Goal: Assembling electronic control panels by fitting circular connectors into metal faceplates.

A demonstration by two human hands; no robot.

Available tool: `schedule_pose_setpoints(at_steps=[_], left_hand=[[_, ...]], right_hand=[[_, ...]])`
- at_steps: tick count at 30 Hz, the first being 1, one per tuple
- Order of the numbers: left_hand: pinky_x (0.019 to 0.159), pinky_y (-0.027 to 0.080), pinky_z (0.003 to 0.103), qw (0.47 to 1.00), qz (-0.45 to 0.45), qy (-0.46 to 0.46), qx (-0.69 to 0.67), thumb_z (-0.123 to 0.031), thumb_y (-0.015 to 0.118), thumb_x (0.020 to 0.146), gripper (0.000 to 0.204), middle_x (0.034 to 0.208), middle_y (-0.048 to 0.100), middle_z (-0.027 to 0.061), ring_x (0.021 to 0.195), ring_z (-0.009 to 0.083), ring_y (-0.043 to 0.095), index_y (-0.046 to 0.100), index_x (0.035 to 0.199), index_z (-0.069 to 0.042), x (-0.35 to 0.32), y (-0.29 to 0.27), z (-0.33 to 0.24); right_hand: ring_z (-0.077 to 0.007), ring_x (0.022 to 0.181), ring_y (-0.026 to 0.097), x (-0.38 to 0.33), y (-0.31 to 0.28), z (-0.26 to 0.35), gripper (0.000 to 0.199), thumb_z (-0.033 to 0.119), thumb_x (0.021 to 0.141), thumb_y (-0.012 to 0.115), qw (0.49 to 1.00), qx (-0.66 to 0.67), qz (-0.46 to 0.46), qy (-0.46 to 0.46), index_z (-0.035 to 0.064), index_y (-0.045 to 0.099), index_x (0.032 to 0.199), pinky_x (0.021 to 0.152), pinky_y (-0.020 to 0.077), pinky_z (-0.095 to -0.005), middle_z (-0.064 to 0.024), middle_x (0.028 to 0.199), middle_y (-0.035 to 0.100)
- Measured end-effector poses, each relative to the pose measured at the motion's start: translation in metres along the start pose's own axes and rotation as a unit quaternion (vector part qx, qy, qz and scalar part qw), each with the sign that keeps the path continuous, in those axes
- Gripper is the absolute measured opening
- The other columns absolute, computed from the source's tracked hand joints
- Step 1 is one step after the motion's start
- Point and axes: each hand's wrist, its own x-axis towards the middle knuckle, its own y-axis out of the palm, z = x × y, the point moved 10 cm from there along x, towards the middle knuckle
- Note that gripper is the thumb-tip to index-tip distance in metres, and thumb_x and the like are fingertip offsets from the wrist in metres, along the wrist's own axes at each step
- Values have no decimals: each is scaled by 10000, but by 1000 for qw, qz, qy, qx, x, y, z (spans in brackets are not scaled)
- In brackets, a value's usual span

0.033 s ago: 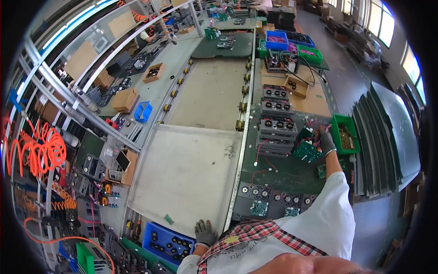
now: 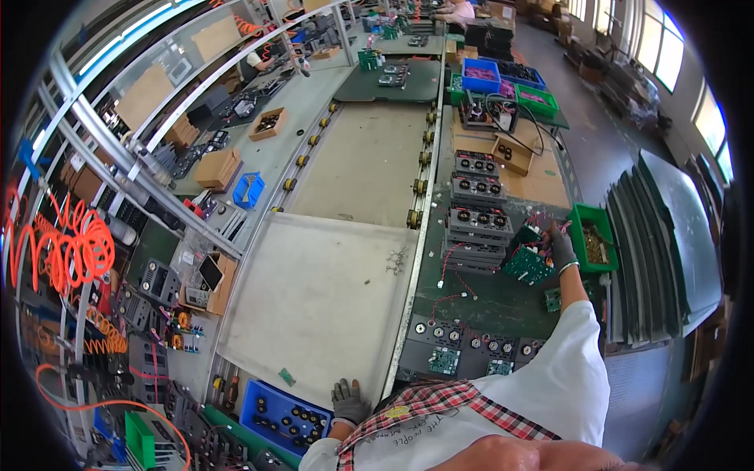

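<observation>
My left hand (image 2: 350,401), in a grey glove, lies with fingers spread on the near edge of the pale board (image 2: 314,298) over the conveyor. Just left of it sits a blue bin (image 2: 271,432) of black round parts. At the right bench my right hand (image 2: 562,245), also gloved, reaches beside green circuit boards (image 2: 529,265) with red and pink wires. Its fingers are bent together near the wires; what they grip is too small to make out. A green bin (image 2: 590,259) of small brass-coloured pieces stands right of that hand.
Stacked grey housings with round black parts (image 2: 477,221) stand left of the circuit boards. More housings (image 2: 440,334) lie nearer me. Dark sheets (image 2: 652,251) lean upright at the right. A metal rail (image 2: 424,212) edges the conveyor. Orange coiled hoses (image 2: 67,251) hang at the left.
The whole view has shifted very slightly. Both hands stay at the same places among the things.
</observation>
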Motion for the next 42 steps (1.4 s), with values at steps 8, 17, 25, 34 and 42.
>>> schedule_pose_setpoints(at_steps=[8, 17, 25, 34, 42], left_hand=[[1025, 78, 549, 999, -14, 7, -52, -426, 544, 735, 749, 1383, 171, 243, 1282, 433, 130, 265, 1333, -72, -11, 6, 3], [1010, 79, 576, 997, -41, 25, -58, -394, 541, 742, 734, 1371, 165, 265, 1266, 463, 130, 269, 1324, -40, -3, 10, -7], [977, 284, 483, 973, -174, 99, -111, -357, 585, 739, 589, 1286, 369, 185, 1211, 356, 329, 407, 1247, -116, -7, -16, 3], [780, 455, 392, 903, -171, -58, -390, -279, 499, 811, 389, 1036, 577, 168, 930, 306, 569, 506, 1126, -53, -36, -32, 91], [689, 481, 406, 893, -129, -145, -406, -287, 528, 792, 354, 929, 610, 143, 817, 310, 599, 536, 1093, -101, -18, -29, 102]], right_hand=[[-68, 373, 382, -41, -12, 124, 295, 362, 848, 527, 984, -141, -53, -94, 125, 506, 674, 342, 279, -212, 31, 494, 436], [-44, 373, 375, -197, 196, 288, 243, 344, 877, 505, 953, -179, 113, -217, 115, 529, 801, 355, 278, -180, 21, 544, 501], [-178, 614, 594, -186, 433, 128, 251, 304, 888, 484, 929, 24, 362, 67, 63, 485, 958, 484, 488, -266, -134, 814, 626], [-223, 635, 589, -176, 696, -80, 282, 324, 871, 494, 914, -80, 378, 126, 61, 507, 972, 510, 491, -333, -133, 798, 587], [-188, 496, 555, -155, 802, -136, 279, 302, 858, 505, 924, -60, 359, 120, 24, 504, 881, 482, 499, -291, -112, 660, 567]])
